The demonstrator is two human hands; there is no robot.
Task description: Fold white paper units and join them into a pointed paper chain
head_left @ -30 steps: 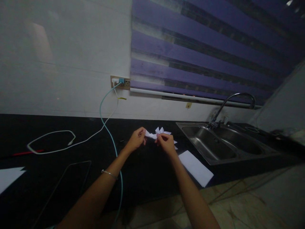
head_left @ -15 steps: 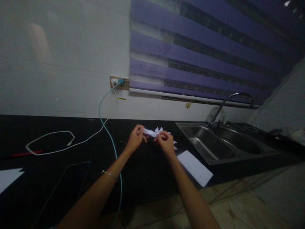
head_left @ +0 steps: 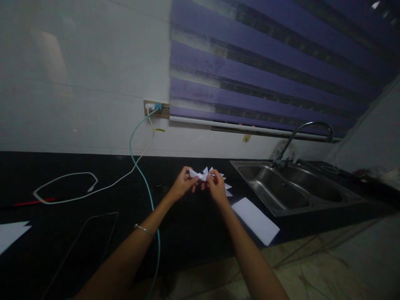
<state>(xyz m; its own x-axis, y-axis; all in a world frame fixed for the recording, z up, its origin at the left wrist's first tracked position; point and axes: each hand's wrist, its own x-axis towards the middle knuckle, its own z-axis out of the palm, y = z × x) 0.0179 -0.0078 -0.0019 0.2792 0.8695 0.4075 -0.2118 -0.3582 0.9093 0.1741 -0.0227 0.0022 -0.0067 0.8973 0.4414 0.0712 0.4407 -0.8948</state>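
Between my two hands is a small piece of folded white paper, held just above the black countertop. My left hand pinches its left part, thumb on the near side. The fingers of my right hand are closed on its right end. Several pointed folded paper pieces lie just behind and beside my right hand, partly hidden by it. A stack of white paper rests on the counter to the right of my right forearm.
A steel sink with a curved faucet is set in at the right. A teal cable runs from the wall outlet under my left forearm. A white cable, a red stick and more paper lie at left.
My left hand has shifted slightly right along the folded paper, nearer my right hand. Its thumb now presses closer to the middle of the paper.
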